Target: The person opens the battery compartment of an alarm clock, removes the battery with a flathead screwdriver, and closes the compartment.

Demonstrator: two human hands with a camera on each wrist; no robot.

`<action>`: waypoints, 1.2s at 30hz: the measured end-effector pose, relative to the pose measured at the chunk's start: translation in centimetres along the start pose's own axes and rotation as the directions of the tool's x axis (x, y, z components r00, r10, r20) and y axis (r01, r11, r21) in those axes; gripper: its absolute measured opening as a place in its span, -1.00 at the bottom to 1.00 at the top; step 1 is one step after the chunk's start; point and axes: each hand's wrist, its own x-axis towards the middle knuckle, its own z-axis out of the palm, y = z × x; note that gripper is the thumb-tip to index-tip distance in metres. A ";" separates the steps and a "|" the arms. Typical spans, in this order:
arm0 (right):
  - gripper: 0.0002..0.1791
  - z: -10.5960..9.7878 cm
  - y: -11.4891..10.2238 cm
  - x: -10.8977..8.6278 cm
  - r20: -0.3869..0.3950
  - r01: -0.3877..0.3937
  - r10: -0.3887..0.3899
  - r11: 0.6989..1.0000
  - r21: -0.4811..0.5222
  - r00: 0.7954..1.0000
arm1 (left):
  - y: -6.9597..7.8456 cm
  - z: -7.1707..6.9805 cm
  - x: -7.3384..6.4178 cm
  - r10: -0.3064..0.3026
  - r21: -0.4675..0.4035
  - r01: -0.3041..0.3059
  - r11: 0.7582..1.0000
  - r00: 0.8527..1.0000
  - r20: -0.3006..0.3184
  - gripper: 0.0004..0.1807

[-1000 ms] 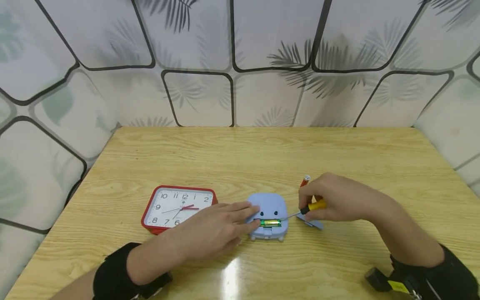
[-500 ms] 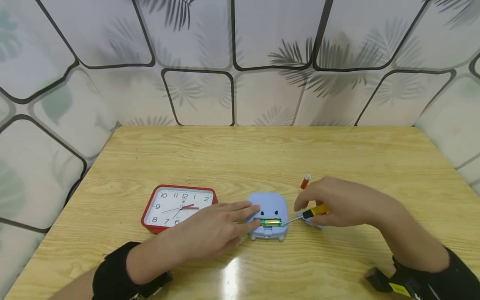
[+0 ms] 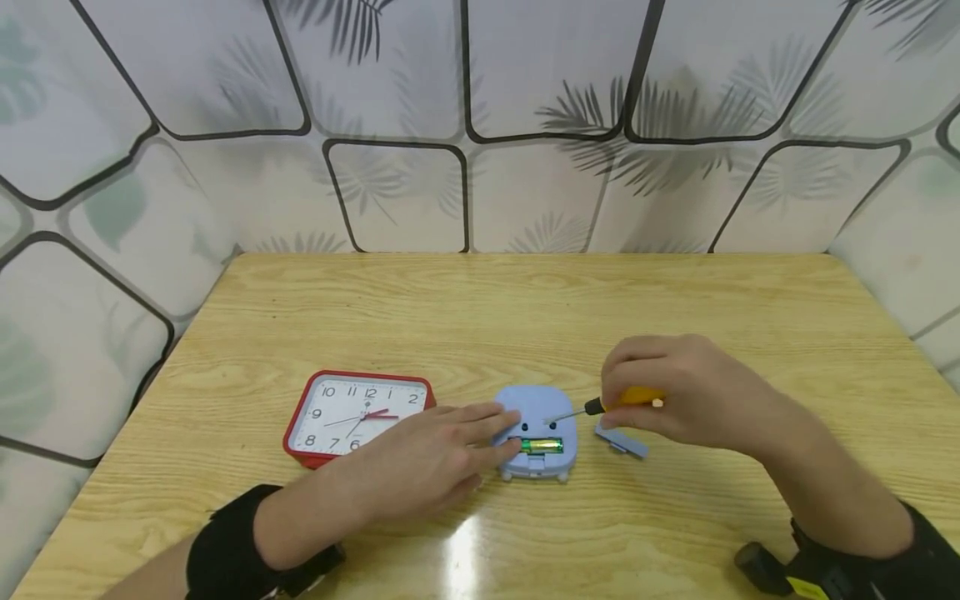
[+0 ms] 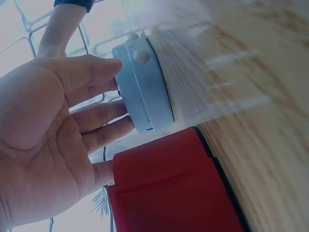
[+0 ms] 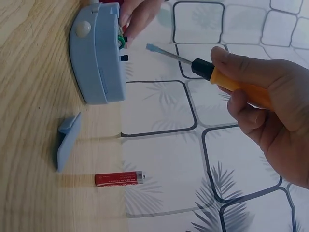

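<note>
Blue plastic device [image 3: 538, 404] lies on the bench [image 3: 480, 321], my spread left hand [image 3: 442, 446] touching its edge; my right hand [image 3: 678, 393] grips a screwdriver [image 3: 594, 407], tip raised clear. Steady left pressure should prevent sliding.

We see a broad stretch of bare table [image 3: 480, 317] behind the red clock [image 3: 352, 404] and the blue device [image 3: 536, 402], passable as far as the patterned wall [image 3: 525, 196]. From the left, the left hand [image 3: 438, 450] blocks us, reaching across the clock's near corner to the device. On the right, the right hand [image 3: 686, 392] and yellow screwdriver [image 3: 633, 397] bar us above; below, the blue cover [image 3: 624, 442] leaves a narrow gap beside the device, with the red battery [image 5: 116, 178] farther off. In front, we find room between the forearms [image 3: 832, 487].
</note>
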 end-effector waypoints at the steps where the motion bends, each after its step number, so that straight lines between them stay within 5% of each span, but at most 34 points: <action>1: -0.76 0.0 0.0 0.0 -0.025 0.019 -0.018 1.000 0.008 1.000 | 0.0 0.0 0.0 0.002 0.005 -0.002 1.000 1.000 -0.005 -0.49; 9: -0.88 -0.1 0.1 0.1 -0.018 0.036 -0.033 0.988 0.152 0.999 | 0.0 0.1 0.0 0.005 0.015 -0.005 1.000 1.000 -0.013 -0.49; 29: -0.81 0.7 -0.3 0.1 0.030 -0.027 0.022 0.984 0.173 0.999 | 0.1 -0.1 0.0 -0.004 0.012 0.004 1.000 1.000 -0.001 -0.49; 33: -0.87 0.3 -0.4 0.0 0.094 -0.086 0.073 0.987 0.134 0.993 | 0.1 0.0 0.0 -0.005 0.023 0.005 1.000 1.000 -0.005 -0.49; 36: -0.89 -0.5 -0.4 -0.1 0.217 -0.221 0.199 0.972 0.082 0.956 | 0.0 0.0 0.0 -0.007 0.019 0.007 1.000 1.000 -0.006 -0.49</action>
